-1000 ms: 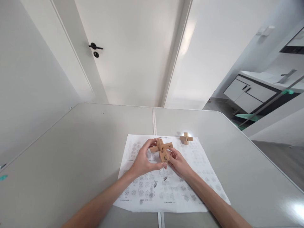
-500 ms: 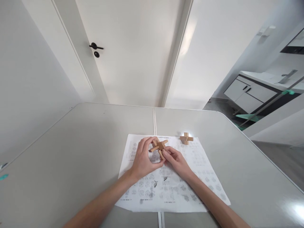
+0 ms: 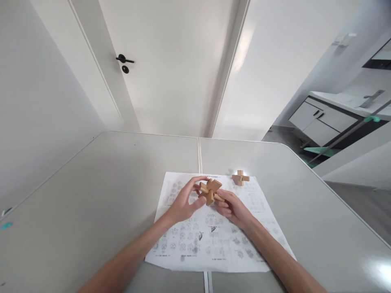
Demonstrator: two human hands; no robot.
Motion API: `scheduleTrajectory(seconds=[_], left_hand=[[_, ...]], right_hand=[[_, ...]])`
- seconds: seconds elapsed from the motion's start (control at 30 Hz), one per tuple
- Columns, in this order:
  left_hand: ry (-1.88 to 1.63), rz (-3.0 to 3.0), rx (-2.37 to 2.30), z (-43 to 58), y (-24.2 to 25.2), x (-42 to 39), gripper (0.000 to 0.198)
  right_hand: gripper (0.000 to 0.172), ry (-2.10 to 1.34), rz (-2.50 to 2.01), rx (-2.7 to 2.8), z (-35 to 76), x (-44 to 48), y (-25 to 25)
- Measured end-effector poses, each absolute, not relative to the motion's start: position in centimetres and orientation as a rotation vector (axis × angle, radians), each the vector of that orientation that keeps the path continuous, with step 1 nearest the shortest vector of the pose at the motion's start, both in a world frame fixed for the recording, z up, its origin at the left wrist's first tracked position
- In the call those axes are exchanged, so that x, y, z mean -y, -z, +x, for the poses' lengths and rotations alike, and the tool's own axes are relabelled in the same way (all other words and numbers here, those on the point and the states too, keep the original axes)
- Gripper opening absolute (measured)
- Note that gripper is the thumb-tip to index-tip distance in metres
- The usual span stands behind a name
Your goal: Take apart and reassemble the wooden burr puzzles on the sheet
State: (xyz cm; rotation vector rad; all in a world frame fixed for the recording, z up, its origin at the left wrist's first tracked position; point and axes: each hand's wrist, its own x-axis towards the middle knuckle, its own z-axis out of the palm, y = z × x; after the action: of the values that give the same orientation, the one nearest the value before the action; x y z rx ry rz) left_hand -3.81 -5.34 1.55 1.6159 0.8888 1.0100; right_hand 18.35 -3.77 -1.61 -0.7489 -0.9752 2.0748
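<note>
A wooden burr puzzle (image 3: 210, 191) of interlocking light-brown bars is held above the printed sheet (image 3: 229, 262), between both hands. My left hand (image 3: 183, 204) curves around its left side, with fingertips at its top and the thumb against its lower left. On the opposite side, my right hand (image 3: 234, 208) pinches the end of a bar that sticks out to the right, its other fingers curled beneath. A second wooden burr puzzle (image 3: 240, 178) rests at the sheet's upper right edge, touched by neither hand.
The sheet, covered with small puzzle drawings, lies on a grey table (image 3: 116, 195) with a seam (image 3: 200, 156) down its middle. Beyond the table's far edge stands a white door with a black handle (image 3: 124, 59). A washbasin cabinet (image 3: 324, 116) is at the far right.
The held puzzle has been turned and now shows a different face, slightly farther right. My left thumb has moved up onto it, and my right fingers have shifted around the bar's end.
</note>
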Motion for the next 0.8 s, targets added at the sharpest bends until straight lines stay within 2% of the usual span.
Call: scheduleTrajectory(seconds=[0.3, 0.53, 0.8], left_hand=[[-0.835, 1.339, -0.848, -3.6, -1.5, 5.4, 0.075], [-0.913, 1.238, -0.92, -3.0, -1.3, 5.5, 0.057], [-1.003, 1.232, -1.025, -2.7, -1.6, 5.4, 0.046]], right_hand=[[0.041, -2.264, -0.687, 1.05, 18.4, 4.0, 1.8], [0.044, -2.243, -0.684, 1.109, 18.0, 4.3, 1.2], [0.042, -2.182, -0.737, 1.15, 17.9, 4.3, 1.4]])
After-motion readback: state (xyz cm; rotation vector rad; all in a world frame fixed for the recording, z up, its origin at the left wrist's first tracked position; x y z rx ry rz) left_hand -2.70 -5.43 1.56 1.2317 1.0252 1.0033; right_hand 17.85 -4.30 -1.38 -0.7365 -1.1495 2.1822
